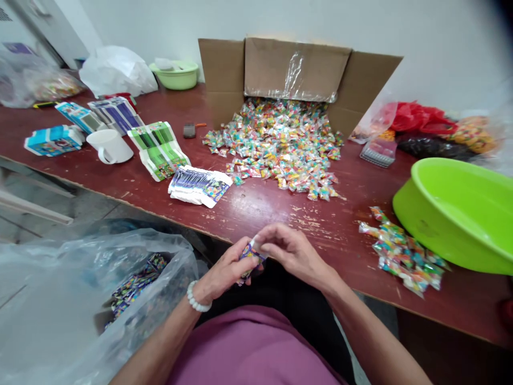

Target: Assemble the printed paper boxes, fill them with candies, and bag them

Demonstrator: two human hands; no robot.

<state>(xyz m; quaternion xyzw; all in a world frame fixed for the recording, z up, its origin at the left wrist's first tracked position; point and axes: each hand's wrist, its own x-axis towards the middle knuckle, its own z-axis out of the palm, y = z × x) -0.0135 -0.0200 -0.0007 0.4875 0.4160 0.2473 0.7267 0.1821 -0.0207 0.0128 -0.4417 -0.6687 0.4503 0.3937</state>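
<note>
My left hand (229, 269), with a white bead bracelet at its wrist, grips a small purple printed packet (247, 260) near the table's front edge. The fingers of my right hand (286, 248) are pinched together at the packet's white upper end. Beyond them on the red table (260, 214) lies a stack of flat purple-and-white packets (199, 185). A big heap of wrapped candies (284, 144) spills from an open cardboard box (292, 69).
A green basin (460, 214) stands at the right beside a small candy pile (404, 254). Left are green cartons (160, 149), a white mug (111, 146) and blue boxes (55, 140). A large clear bag (80, 289) holding packets is at lower left.
</note>
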